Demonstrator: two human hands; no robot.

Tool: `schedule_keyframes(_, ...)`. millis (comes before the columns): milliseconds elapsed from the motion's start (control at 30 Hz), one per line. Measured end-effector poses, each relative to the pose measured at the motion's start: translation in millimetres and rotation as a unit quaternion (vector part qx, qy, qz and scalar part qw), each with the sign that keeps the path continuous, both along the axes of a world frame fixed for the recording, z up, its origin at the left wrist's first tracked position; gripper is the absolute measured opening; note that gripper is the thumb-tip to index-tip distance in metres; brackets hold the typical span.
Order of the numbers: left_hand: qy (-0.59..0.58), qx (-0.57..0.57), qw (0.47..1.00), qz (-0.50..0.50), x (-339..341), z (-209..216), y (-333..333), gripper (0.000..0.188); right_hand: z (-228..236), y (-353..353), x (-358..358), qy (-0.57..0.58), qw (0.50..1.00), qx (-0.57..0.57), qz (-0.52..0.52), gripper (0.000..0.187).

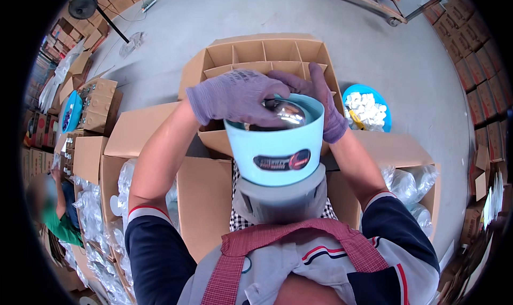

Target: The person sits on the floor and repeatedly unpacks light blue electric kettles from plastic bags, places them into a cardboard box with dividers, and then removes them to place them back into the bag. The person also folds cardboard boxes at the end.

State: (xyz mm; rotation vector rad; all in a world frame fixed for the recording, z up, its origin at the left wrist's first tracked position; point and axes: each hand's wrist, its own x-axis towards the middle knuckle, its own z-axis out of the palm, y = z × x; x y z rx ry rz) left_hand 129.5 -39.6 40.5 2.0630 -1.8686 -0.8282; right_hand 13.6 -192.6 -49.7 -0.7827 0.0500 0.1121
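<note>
In the middle, close to my body, stands a light blue round plastic housing (275,150) with a dark oval label on its front. Below it is a grey rounded plastic part (280,198). A shiny rounded metal piece (288,115) sits within the housing's open top. My left hand (238,96), in a purple work glove, curls its fingers over that metal piece at the left of the rim. My right hand (327,104), gloved alike, wraps the far right side of the housing; some of its fingers are hidden behind the rim.
Beyond my hands is an open cardboard box (256,51) with dividers. Boxes with plastic-wrapped things flank me, one at right (414,185). A blue basin (366,107) holds white pieces. A fan (83,6) and a cart (368,3) stand farther off; another person (59,219) is at left.
</note>
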Motion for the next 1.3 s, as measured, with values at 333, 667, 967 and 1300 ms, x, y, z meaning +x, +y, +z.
schedule_keyframes(333, 0.201, 0.018, 0.698, 0.687, 212, -346, -12, 0.117, -165, -35, 134, -0.050, 0.794, -0.565, -0.219, 0.053)
schedule_keyframes(667, 0.195, -0.404, 0.733, 0.511, 138, -269, -42, 0.064, -205, -26, 171, -0.235, 0.572, -0.763, -0.189, 0.035)
schedule_keyframes(967, 0.258, -0.531, 0.680, 0.434, 81, -104, -33, 0.037, -9, -51, 128, -0.163, 0.692, -0.660, -0.243, 0.044)
schedule_keyframes(1300, 0.238, -0.458, 0.849, 0.110, 42, -50, 28, 0.088, -39, -54, 33, -0.298, 0.712, -0.575, -0.271, 0.043)
